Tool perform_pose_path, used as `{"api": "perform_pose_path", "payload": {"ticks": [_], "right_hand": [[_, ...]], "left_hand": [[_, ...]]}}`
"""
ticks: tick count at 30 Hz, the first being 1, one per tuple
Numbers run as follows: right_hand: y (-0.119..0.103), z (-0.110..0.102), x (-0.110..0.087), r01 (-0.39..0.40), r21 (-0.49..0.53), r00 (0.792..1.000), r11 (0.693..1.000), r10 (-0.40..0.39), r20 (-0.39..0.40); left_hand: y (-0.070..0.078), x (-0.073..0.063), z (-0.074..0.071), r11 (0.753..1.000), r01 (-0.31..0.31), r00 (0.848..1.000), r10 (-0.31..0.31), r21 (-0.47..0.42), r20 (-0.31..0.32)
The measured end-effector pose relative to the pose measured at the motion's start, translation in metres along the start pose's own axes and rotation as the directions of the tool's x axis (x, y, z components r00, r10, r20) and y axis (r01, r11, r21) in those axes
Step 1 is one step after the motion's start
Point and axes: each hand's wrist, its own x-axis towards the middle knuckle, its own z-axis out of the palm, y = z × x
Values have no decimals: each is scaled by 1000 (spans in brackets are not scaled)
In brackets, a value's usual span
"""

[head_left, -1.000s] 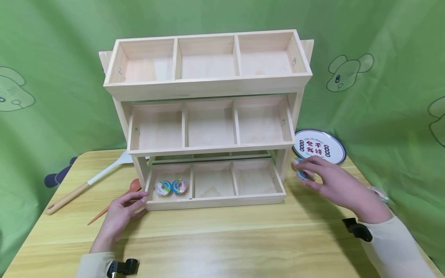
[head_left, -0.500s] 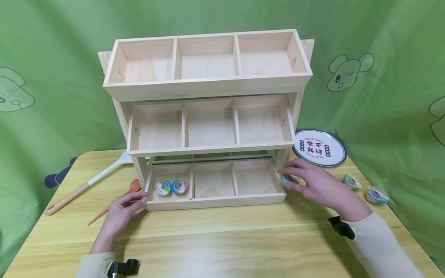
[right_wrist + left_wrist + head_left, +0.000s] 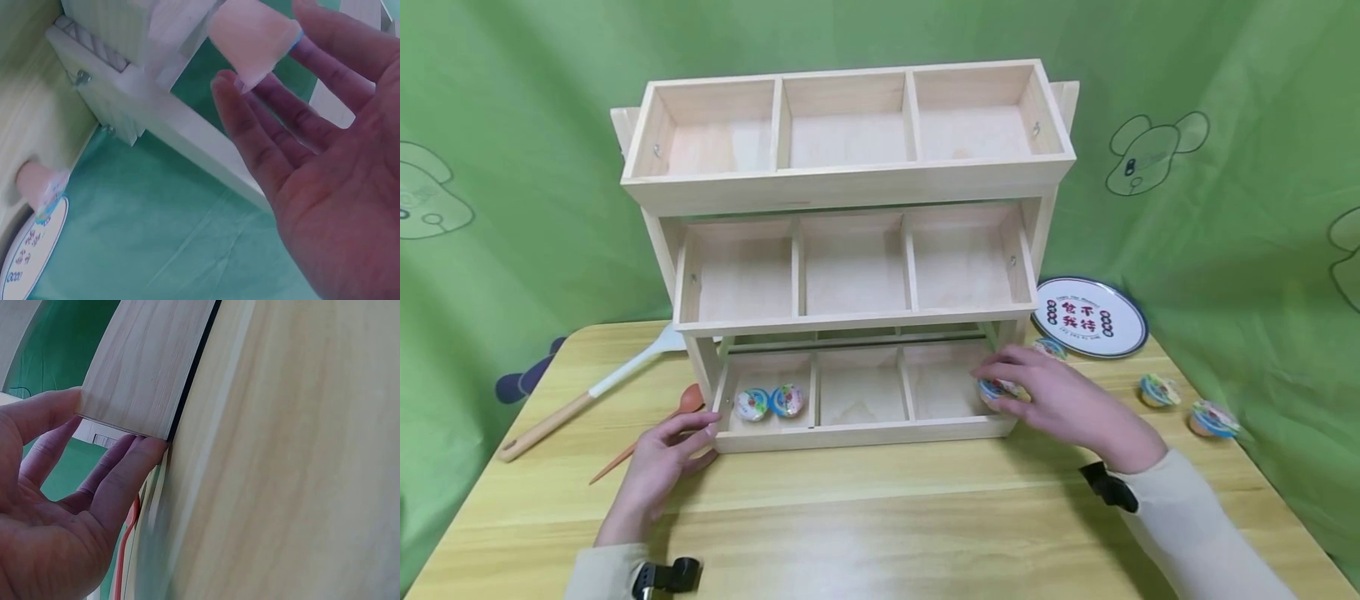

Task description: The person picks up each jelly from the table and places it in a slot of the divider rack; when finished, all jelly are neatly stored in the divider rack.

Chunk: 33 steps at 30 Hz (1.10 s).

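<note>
In the head view my right hand [image 3: 1063, 404] holds a jelly cup [image 3: 1000, 390] by its lid side over the right compartment of the bottom tray [image 3: 865, 438]. The right wrist view shows this cup [image 3: 250, 39] tilted, its pinkish body facing the camera and its rim among the fingertips. My left hand [image 3: 662, 467] touches the left front corner of the bottom tray with its fingertips. From the left wrist, the hand [image 3: 69, 512] shows its fingers spread along the end of the front board [image 3: 147, 369]. Two jelly cups [image 3: 769, 403] sit side by side in the left compartment.
Above the bottom tray stand a middle tray [image 3: 857, 322] and a top tray [image 3: 850, 190] of the wooden rack. Loose jelly cups [image 3: 1213, 419] stand on the right, one near an oval plate [image 3: 1090, 342]. A white spatula [image 3: 625, 371] and an orange spoon [image 3: 688, 402] lie left.
My right hand has carried the jelly cup leftward from beside the rack to over the bottom tray's right compartment. Cups behind the hand have come into view. The left hand has stayed at the tray corner.
</note>
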Motion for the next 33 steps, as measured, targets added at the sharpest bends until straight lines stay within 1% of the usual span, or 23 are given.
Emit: {"api": "perform_pose_path", "payload": {"ticks": [3, 7, 14, 18, 27, 33], "right_hand": [[-2, 2, 4, -4, -1, 1000, 1000, 4, 21], [-6, 6, 9, 12, -3, 999, 1000, -12, 38], [-14, 8, 19, 74, -33, 996, 997, -72, 43], [-19, 10, 25, 98, -42, 994, 994, -96, 43], [-30, 14, 41, 123, -48, 991, 991, -120, 57], [-36, 20, 53, 116, -38, 991, 993, -113, 67]], "left_hand": [[0, 0, 0, 1000, 1, 1000, -1, -2, 1], [-1, -1, 1, 1000, 3, 1000, -3, -2, -2], [-1, 1, 0, 1000, 26, 1000, -26, 4, 6], [-1, 0, 0, 1000, 23, 1000, -23, 7, 13], [1, -2, -1, 1000, 6, 1000, -6, 13, 4], [2, -3, 0, 1000, -2, 1000, 2, 8, 8]]}}
